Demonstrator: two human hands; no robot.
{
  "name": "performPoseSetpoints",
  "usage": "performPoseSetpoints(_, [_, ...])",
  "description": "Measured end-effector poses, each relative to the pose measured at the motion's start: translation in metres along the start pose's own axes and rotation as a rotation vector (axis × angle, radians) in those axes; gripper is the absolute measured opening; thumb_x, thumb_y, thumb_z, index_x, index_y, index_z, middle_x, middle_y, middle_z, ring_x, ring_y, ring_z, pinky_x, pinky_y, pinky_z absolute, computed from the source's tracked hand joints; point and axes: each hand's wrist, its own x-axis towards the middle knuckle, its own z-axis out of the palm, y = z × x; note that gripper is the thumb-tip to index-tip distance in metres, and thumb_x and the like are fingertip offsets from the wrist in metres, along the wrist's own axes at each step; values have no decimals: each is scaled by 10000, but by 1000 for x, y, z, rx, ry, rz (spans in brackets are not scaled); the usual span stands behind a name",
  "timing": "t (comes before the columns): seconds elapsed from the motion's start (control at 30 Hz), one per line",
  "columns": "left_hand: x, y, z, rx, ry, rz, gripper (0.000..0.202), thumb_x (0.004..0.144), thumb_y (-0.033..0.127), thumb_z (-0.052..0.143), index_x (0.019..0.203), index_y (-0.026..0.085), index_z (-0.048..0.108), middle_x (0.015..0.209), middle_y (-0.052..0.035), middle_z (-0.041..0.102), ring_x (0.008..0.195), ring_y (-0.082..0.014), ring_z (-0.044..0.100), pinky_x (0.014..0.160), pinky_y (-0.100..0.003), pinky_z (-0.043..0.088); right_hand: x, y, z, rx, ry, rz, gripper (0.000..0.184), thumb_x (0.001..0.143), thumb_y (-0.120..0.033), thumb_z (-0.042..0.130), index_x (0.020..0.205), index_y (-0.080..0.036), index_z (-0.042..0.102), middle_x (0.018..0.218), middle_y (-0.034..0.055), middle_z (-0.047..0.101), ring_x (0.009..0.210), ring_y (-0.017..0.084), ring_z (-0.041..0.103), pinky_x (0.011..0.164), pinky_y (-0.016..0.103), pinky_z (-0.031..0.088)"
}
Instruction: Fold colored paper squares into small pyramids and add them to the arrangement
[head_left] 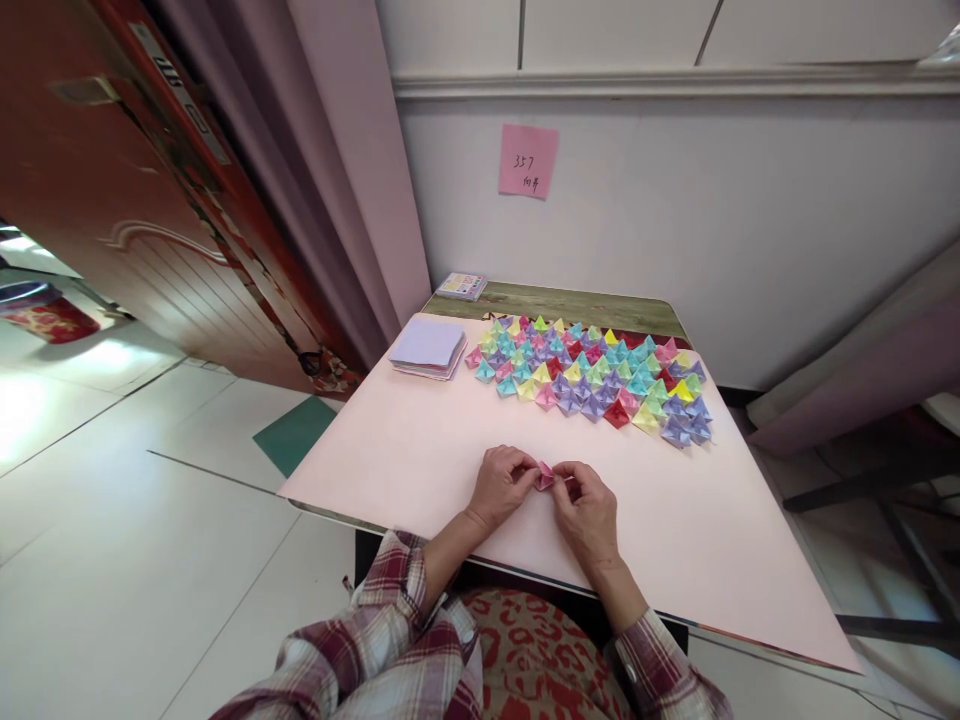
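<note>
My left hand [501, 486] and my right hand [587, 503] meet over the near part of the pale pink table cover [390, 450]. Both pinch a small folded pink paper piece [544, 476] between their fingertips. Beyond them lies a wide patch of several small folded paper shapes [592, 378] in pink, blue, yellow, green, purple and red, set close together. A stack of square coloured paper sheets [427, 347], lilac on top, rests at the far left of the cover.
A small packet of paper [461, 286] sits on the bare wooden strip of the table [570, 303] by the wall. A pink note [527, 160] is stuck on the wall. Curtain and red door stand left; a chair frame [892, 500] stands right.
</note>
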Motion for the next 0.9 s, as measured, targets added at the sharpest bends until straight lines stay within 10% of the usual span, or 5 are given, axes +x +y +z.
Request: performPoseSetpoints(0.9, [-5,-14,1,-72,79,-90,48,801,167,562,800,206,589,767,-4,647,757,-164,591,774,-310,457,0,-1,0,-42,10,-13,162,853,-262,542,859,-208,695,793,31,669,604,142,580,621,269,467])
